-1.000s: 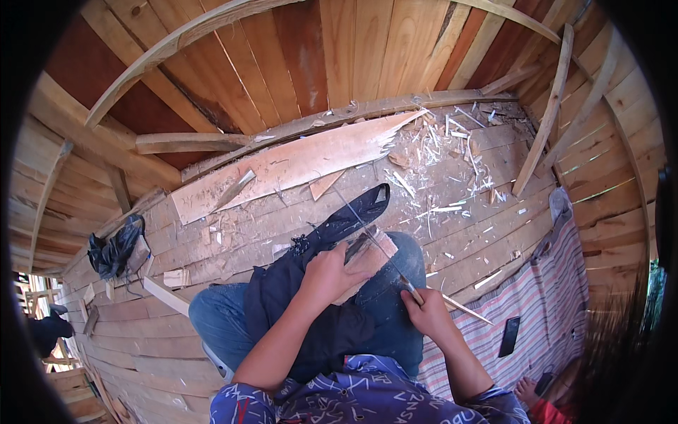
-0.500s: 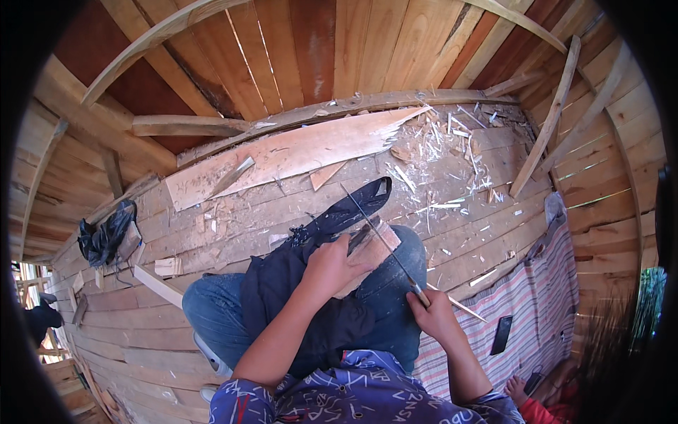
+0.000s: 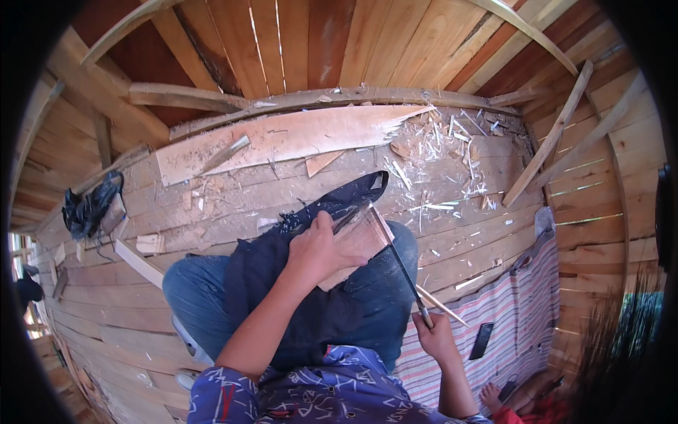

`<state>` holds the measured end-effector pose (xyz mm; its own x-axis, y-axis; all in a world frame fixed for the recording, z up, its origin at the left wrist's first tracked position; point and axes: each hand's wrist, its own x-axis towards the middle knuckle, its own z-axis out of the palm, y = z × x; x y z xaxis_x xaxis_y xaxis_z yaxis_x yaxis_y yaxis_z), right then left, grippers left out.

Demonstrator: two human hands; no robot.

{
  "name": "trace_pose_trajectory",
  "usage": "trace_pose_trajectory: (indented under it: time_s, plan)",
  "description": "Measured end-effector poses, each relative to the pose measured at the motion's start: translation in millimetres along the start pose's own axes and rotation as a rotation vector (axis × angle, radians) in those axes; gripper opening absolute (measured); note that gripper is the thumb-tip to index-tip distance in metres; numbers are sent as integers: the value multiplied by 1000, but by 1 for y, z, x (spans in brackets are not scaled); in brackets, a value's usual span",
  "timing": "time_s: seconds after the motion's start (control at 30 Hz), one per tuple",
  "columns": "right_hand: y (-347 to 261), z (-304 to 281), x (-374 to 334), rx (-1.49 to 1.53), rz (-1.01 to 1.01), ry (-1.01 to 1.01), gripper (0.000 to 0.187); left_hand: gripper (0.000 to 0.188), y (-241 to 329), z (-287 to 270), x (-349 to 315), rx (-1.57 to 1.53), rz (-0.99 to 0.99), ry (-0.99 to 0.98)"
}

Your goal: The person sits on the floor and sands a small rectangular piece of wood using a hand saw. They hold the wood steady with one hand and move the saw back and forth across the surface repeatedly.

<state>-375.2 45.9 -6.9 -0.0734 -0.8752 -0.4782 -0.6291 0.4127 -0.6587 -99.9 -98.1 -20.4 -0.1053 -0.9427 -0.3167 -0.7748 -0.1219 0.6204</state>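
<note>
My left hand (image 3: pixel 316 251) is closed round a pale wooden block (image 3: pixel 364 239), steadying it over my lap on a dark cloth (image 3: pixel 265 297). My right hand (image 3: pixel 436 337) grips the wooden handle of a long, thin, dark-bladed tool (image 3: pixel 404 266) that looks like a file. Its blade lies along the block's right edge, with the far end at the block's upper corner. A dark strap-like loop of the cloth (image 3: pixel 367 185) reaches out beyond the block.
A long plank (image 3: pixel 282 138) with a splintered end lies ahead near the wall, wood shavings (image 3: pixel 452 148) beside it. On the left is a black plastic bag (image 3: pixel 92 205). To the right are a striped mat (image 3: pixel 522 290), a phone (image 3: pixel 482 340) and another person's foot (image 3: pixel 491 397).
My right hand has drawn the tool back toward me, so less blade extends past the block. The block has tilted, showing more of its broad face; the whole view has shifted slightly.
</note>
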Motion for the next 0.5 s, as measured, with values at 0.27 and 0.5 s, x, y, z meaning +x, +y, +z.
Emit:
trace_pose_trajectory:
  time_s: [0.27, 0.5]
  plan:
    - [2, 1, 15, -36, -39, -11, 32, 102, 6, 11, -17, 95, 57, 109]
    - [-14, 1, 39, -113, -16, 3, 33, 92, 12, 15, -2, -12, 93, 24]
